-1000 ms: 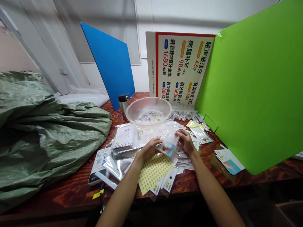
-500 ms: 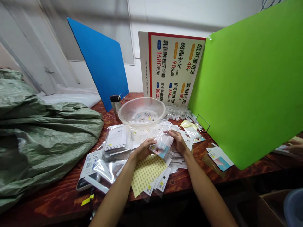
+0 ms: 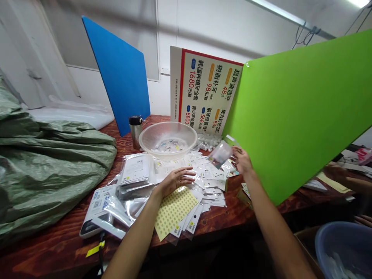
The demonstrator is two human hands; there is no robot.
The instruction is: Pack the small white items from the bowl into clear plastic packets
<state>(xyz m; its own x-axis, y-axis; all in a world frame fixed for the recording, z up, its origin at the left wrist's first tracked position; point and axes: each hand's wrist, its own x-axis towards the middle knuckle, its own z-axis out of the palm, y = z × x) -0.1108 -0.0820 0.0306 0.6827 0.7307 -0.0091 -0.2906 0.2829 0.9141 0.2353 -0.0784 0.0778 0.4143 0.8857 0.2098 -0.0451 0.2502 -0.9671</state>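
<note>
a green tarp (image 3: pixel 55 162) lies bunched at the left end of the worktop (image 3: pixel 221 215). next comes a white case (image 3: pixel 97 205), its blue lettering too blurred to read, then a blue board (image 3: pixel 122 73), a steel flask (image 3: pixel 135 135) and, nearer, a bagged stack of white cards (image 3: pixel 135 168). a translucent basin (image 3: pixel 167 155) stands right of the flask. the left hand (image 3: pixel 173 182) is empty, fingers loosely spread above a yellow sticker sheet (image 3: pixel 176 211); whether they touch it i can't tell. loose cards (image 3: pixel 194 223) poking out beneath seem to read "1000". beyond, a price board (image 3: pixel 203 93) has sideways writing: 韩国种植牙全套 1680元/颗, 树脂补牙 98元/颗, 超声波洁牙 48元. in front of it, a clear packet (image 3: pixel 221 153) hangs raised, gripped by the right hand's (image 3: pixel 242 159) fingers, its print blurred. rightmost are a plain green board (image 3: pixel 299 104) and, near and low, a blue tub (image 3: pixel 319 242).
</note>
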